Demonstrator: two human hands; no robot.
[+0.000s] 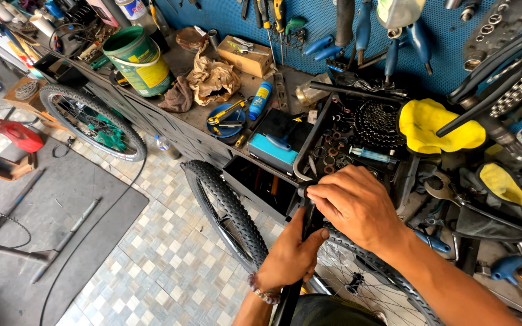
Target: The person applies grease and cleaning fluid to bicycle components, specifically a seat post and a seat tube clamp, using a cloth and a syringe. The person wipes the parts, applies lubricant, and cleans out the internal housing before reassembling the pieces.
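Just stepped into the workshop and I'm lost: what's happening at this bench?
A person is working on a bicycle by a cluttered workbench. The left hand grips a black bar on the bike, and the right hand presses its fingertips onto the bar's top end. A knobby tyre stands just beyond. A green bucket and a blue spray can sit on the bench.

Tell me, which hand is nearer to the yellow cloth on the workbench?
Right. The right hand sits just below and left of the yellow cloth, on top of the black bar; the left hand grips that bar lower down, farther away.
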